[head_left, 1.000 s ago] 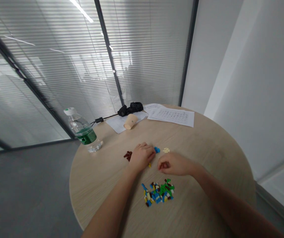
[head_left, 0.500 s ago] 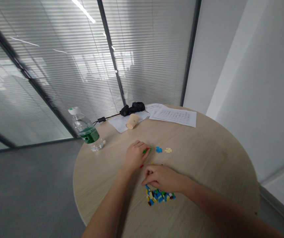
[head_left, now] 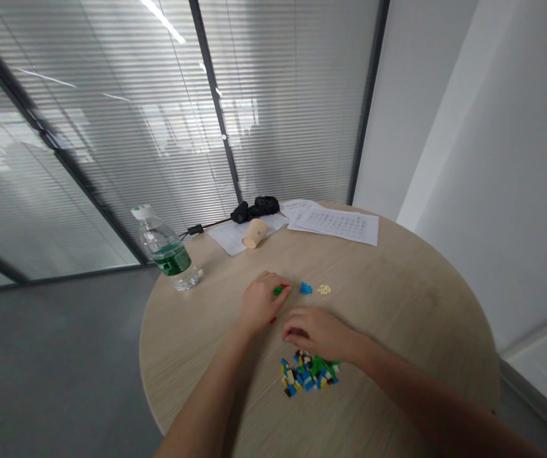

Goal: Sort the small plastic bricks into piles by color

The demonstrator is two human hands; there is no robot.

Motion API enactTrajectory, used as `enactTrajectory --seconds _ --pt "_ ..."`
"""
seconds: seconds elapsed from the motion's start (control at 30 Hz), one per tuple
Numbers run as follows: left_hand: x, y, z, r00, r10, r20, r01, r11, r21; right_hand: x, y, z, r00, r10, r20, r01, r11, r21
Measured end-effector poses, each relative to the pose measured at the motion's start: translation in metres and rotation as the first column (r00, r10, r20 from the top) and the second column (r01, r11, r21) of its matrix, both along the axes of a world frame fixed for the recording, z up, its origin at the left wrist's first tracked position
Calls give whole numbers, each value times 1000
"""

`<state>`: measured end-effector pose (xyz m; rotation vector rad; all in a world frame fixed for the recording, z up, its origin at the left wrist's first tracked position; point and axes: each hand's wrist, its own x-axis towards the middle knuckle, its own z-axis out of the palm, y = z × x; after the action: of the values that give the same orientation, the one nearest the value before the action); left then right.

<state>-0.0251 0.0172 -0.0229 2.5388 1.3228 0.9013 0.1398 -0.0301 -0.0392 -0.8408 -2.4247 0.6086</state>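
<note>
Green, blue and yellow plastic bricks (head_left: 308, 374) sit heaped on the round wooden table (head_left: 397, 331), right below the right hand (head_left: 312, 332): fingers curled, and whether they pinch anything is hidden. The left hand (head_left: 260, 304) curls at a green brick (head_left: 278, 290), its grip hard to make out, a red piece (head_left: 272, 320) half-hidden beside it. Just ahead lie blue bricks (head_left: 306, 288) and cream bricks (head_left: 324, 289). Farther off: a water bottle (head_left: 167, 252), a tipped cup (head_left: 255, 233), papers (head_left: 335, 226), and a black bundle (head_left: 254, 208).
</note>
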Motion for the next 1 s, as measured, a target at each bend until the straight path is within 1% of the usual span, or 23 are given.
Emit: enactTrajectory --seconds 0.1,0.17,0.23,0.3,0.5,0.67,0.77,0.87,0.93,1.0 --pt "3 -4 4 986 -83 141 101 988 -119 12 9 4 969 -203 -140 204 979 -4" --pt "5 -8 7 971 -147 189 179 970 -164 20 14 7 925 -307 -223 307 951 -36" --pt "8 -10 8 960 -181 212 221 958 -183 25 18 8 880 -386 -276 380 922 -75" --pt "9 -11 7 958 -186 220 228 956 -186 26 19 8 853 -425 -303 410 905 -115" --pt "10 -8 4 966 -171 193 198 972 -128 24 19 7 833 -443 -332 389 895 -219" --pt "11 -9 3 973 -155 169 175 979 -107 26 21 6 838 -458 -298 399 886 -237" --pt "10 -9 3 981 -137 137 152 982 -108 30 28 3 836 -494 -239 461 868 -183" --pt "8 -7 3 988 -123 98 132 986 -100 37 40 -2 810 -565 -160 568 823 -28" --pt "7 -6 4 990 -121 73 128 988 -89 40 48 -5 814 -575 -86 581 811 75" --pt "6 -5 3 990 -126 55 130 989 -75 40 54 -8 817 -577 -2 571 808 145"
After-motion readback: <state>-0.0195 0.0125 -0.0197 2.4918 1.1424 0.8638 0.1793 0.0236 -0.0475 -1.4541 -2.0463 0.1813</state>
